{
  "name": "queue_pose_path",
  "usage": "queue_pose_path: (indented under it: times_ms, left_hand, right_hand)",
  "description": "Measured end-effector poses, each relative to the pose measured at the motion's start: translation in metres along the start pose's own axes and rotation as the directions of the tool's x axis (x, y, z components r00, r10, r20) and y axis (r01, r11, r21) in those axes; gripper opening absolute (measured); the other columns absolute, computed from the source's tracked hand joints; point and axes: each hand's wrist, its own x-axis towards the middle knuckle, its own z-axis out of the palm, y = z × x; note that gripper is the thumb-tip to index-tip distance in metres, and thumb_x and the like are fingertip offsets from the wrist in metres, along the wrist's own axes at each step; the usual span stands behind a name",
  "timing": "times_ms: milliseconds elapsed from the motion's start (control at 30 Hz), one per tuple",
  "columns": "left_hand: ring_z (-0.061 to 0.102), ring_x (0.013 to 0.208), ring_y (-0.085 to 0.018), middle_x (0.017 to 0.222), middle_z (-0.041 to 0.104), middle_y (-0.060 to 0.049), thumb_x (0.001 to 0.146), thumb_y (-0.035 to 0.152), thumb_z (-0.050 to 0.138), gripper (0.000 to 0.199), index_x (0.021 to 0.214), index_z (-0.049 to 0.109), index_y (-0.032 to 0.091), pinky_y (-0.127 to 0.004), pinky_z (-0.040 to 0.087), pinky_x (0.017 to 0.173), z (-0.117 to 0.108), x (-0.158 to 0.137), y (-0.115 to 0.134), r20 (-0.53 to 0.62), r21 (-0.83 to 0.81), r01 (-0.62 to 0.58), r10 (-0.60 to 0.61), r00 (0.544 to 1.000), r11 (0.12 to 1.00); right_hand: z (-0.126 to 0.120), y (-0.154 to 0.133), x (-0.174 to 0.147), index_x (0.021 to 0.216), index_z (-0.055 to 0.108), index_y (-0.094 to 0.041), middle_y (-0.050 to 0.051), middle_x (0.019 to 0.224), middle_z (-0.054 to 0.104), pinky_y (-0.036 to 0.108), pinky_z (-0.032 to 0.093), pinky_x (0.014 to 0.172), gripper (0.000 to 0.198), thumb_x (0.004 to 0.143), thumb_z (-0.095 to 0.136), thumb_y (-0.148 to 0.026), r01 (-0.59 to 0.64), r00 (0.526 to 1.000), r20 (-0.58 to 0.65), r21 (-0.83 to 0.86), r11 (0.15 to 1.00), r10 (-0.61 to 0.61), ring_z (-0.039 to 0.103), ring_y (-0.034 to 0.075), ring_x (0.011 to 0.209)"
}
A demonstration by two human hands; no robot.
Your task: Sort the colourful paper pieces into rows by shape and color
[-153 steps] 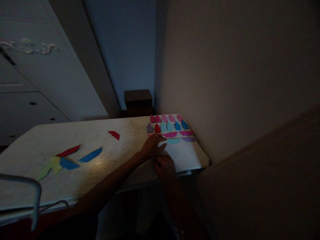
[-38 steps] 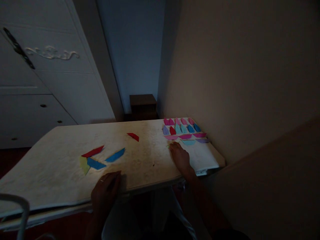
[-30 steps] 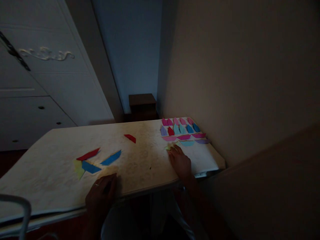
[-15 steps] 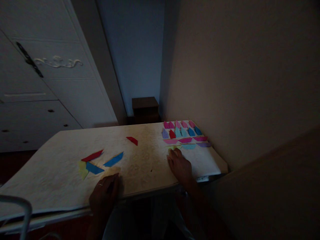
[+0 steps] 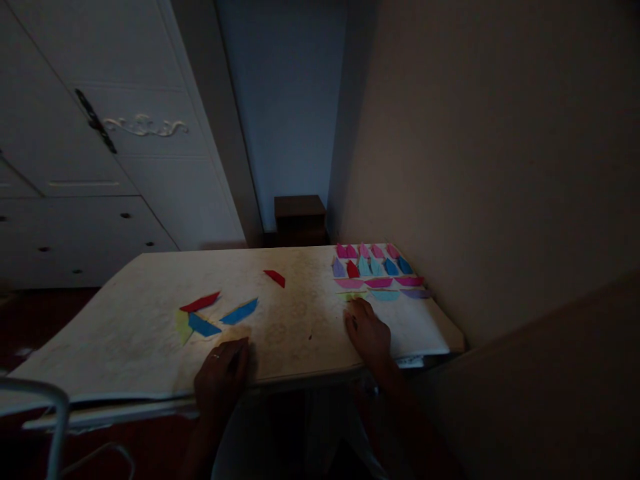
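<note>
Lightly steady pale-yellow folded-paper strip (image 5: pixel 353 295), centre-right, using bunched right hand (image 5: pixel 370 330); rest curled left hand (image 5: pixel 221 373) lower-left; can't tell if gripping.

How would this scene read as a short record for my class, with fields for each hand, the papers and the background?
Left hand: over the near edge of the table; no paper seen in it
Right hand: at the front-row yellow paper; contact unclear
Loose papers: two red papers, two blue papers, one loose yellow paper
Paper rows: pink, red, purple and blue among them, at the table's right end
Background: white cupboard, brown cabinet
</note>
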Motion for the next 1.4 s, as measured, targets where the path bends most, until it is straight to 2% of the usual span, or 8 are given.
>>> queue_pose_path:
  times_ms: [167, 367, 533, 633, 933, 1133, 1233, 1400]
  left_hand:
    - [0.067, 0.084, -0.019, 0.090, 0.072, -0.007, 0.092, 0.034, 0.047, 0.025, 0.094, 0.068, 0.020, -0.029, 0.051, 0.075, -0.001, 0.000, 0.000, 0.040, -0.025, 0.028, -0.027, 0.999, 0.999]
    - [0.067, 0.084, -0.019, 0.089, 0.072, -0.006, 0.090, 0.035, 0.049, 0.026, 0.091, 0.070, 0.019, -0.030, 0.052, 0.078, -0.006, 0.001, 0.001, 0.061, -0.171, 0.111, -0.102, 0.993, 0.979]
    - [0.067, 0.082, -0.018, 0.088, 0.072, -0.006, 0.088, 0.038, 0.052, 0.027, 0.089, 0.070, 0.019, -0.028, 0.054, 0.073, -0.018, 0.002, -0.002, 0.195, -0.436, 0.296, -0.232, 0.953, 0.850]
    - [0.066, 0.081, -0.017, 0.087, 0.071, -0.005, 0.087, 0.039, 0.054, 0.026, 0.087, 0.070, 0.018, -0.028, 0.054, 0.073, -0.030, 0.004, -0.010, 0.190, -0.507, 0.357, -0.302, 0.934, 0.785]
    - [0.060, 0.069, -0.015, 0.092, 0.067, -0.006, 0.085, 0.042, 0.054, 0.034, 0.103, 0.065, 0.015, -0.028, 0.051, 0.066, -0.053, 0.018, -0.085, 0.054, -0.161, 0.419, -0.416, 0.908, 0.893]
    - [0.056, 0.114, -0.025, 0.138, 0.051, -0.012, 0.089, 0.042, 0.052, 0.042, 0.123, 0.058, 0.019, -0.041, 0.048, 0.094, -0.046, 0.033, -0.123, 0.234, 0.003, 0.113, -0.110, 0.966, 0.994]
    - [0.058, 0.109, -0.027, 0.131, 0.057, -0.012, 0.090, 0.041, 0.051, 0.037, 0.118, 0.062, 0.019, -0.044, 0.048, 0.093, -0.048, 0.034, -0.130, 0.313, 0.077, 0.046, -0.068, 0.947, 0.996]
    - [0.059, 0.109, -0.028, 0.121, 0.064, -0.013, 0.089, 0.037, 0.049, 0.035, 0.112, 0.066, 0.017, -0.045, 0.049, 0.092, -0.055, 0.024, -0.142, 0.296, 0.066, 0.064, -0.081, 0.952, 0.996]
  right_hand:
    - [0.001, 0.004, -0.004, 0.124, 0.057, -0.020, 0.009, 0.133, 0.053, 0.027, 0.051, 0.074, 0.036, 0.094, 0.042, -0.031, 0.007, 0.999, -0.044, 0.060, 0.998, -0.005, 0.064, 0.017, 0.096]
    - [0.002, 0.014, -0.008, 0.097, 0.068, -0.019, 0.007, 0.099, 0.068, 0.025, 0.046, 0.078, 0.033, 0.095, 0.038, -0.033, 0.085, 0.996, -0.058, 0.232, 0.969, -0.073, 0.064, 0.016, 0.089]
    - [-0.002, 0.018, -0.014, 0.084, 0.069, -0.019, 0.006, 0.082, 0.070, 0.024, 0.043, 0.070, 0.045, 0.096, 0.033, -0.044, 0.092, 0.994, 0.019, 0.305, 0.948, -0.103, 0.064, 0.017, 0.077]
    - [-0.005, 0.020, -0.018, 0.077, 0.069, -0.020, 0.006, 0.076, 0.070, 0.025, 0.042, 0.067, 0.052, 0.096, 0.030, -0.049, 0.120, 0.990, 0.040, 0.293, 0.949, -0.137, 0.064, 0.018, 0.074]
    - [0.001, 0.023, -0.021, 0.063, 0.073, -0.029, 0.005, 0.067, 0.071, 0.029, 0.043, 0.060, 0.058, 0.092, 0.032, -0.058, 0.118, 0.990, 0.063, 0.081, 0.990, -0.123, 0.063, 0.021, 0.065]
    - [0.006, 0.025, -0.019, 0.070, 0.076, -0.027, 0.006, 0.062, 0.069, 0.025, 0.040, 0.054, 0.054, 0.092, 0.036, -0.056, 0.162, 0.986, 0.045, 0.002, 0.987, -0.162, 0.061, 0.018, 0.057]
    - [0.009, 0.028, -0.021, 0.075, 0.077, -0.025, 0.006, 0.068, 0.072, 0.024, 0.040, 0.055, 0.050, 0.092, 0.038, -0.052, 0.164, 0.987, 0.012, -0.049, 0.985, -0.163, 0.061, 0.017, 0.059]
    - [0.018, 0.034, -0.024, 0.091, 0.078, -0.026, 0.006, 0.084, 0.075, 0.027, 0.040, 0.057, 0.038, 0.091, 0.042, -0.040, 0.209, 0.976, -0.037, -0.132, 0.969, -0.215, 0.062, 0.019, 0.063]
